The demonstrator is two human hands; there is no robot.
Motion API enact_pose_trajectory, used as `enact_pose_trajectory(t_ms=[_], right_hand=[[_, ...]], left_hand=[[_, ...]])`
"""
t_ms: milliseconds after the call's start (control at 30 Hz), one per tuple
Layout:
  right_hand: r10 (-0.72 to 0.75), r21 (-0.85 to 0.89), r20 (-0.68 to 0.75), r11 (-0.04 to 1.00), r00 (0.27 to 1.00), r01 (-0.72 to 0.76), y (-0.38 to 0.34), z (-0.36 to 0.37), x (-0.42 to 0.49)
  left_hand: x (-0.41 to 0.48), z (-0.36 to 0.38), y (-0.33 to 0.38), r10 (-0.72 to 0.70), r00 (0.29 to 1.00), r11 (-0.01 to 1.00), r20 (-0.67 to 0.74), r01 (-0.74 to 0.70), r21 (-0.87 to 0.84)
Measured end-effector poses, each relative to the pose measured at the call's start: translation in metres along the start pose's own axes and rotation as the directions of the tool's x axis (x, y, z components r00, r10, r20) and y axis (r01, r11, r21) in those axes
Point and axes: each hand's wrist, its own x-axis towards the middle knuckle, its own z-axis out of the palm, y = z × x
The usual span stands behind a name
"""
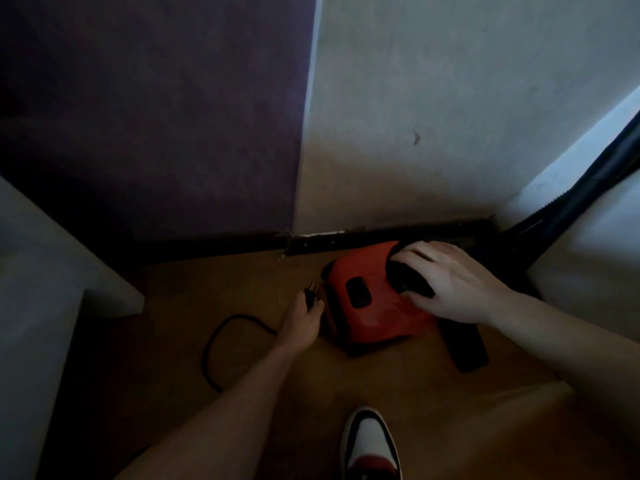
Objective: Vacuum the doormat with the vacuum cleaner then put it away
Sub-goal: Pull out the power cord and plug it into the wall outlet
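Observation:
A red canister vacuum cleaner [370, 306] sits on the brown floor close to the wall corner. My right hand [446, 282] lies spread over its black top part, fingers curled round the dark handle area. My left hand [301, 317] holds the black power plug [311, 296] just left of the vacuum's body, prongs pointing up. The black cord [216, 344] loops on the floor to the left of that hand. A black hose [581, 192] rises from the vacuum toward the upper right. No doormat shows in this view.
A dark purple wall [156, 116] and a pale wall [450, 98] meet behind the vacuum, with a dark baseboard [311, 240]. A white furniture edge [52, 271] stands at the left. A dark flat piece [464, 348] lies right of the vacuum. My shoe [370, 445] is at the bottom.

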Motion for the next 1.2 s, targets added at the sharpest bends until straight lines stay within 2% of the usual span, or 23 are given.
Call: enact_pose_trajectory(t_ms=[133, 267, 400, 600, 700, 833, 1200], right_hand=[[0.017, -0.003, -0.013, 1.000, 1.000, -0.017, 0.004, 0.005, 0.000], [0.006, 0.010, -0.008, 1.000, 1.000, -0.005, 0.009, 0.009, 0.006], [0.020, 0.029, -0.037, 0.999, 0.999, -0.019, 0.009, 0.018, 0.006], [0.015, 0.056, -0.100, 0.998, 0.995, -0.010, 0.011, 0.027, 0.008], [0.022, 0.069, -0.117, 0.998, 0.993, -0.014, 0.012, 0.030, 0.008], [0.019, 0.076, -0.133, 0.997, 0.991, -0.009, 0.013, 0.034, 0.009], [0.045, 0.062, -0.146, 0.997, 0.988, -0.036, 0.012, 0.039, 0.009]], left_hand=[[0.016, 0.003, -0.008, -0.056, 0.998, 0.997, -0.003, 0.056, -0.048], [0.028, 0.007, -0.021, -0.094, 0.990, 0.996, 0.104, 0.094, 0.003], [0.034, 0.013, -0.026, -0.150, 0.981, 0.984, 0.126, 0.161, -0.083], [0.032, 0.015, -0.027, -0.133, 0.970, 0.988, 0.202, 0.145, -0.044], [0.038, 0.013, -0.027, -0.142, 0.981, 0.968, 0.133, 0.166, -0.189], [0.045, 0.016, -0.015, -0.101, 0.994, 0.939, 0.052, 0.112, -0.325], [0.061, 0.006, -0.020, -0.026, 0.989, 0.982, 0.147, 0.053, -0.183]])
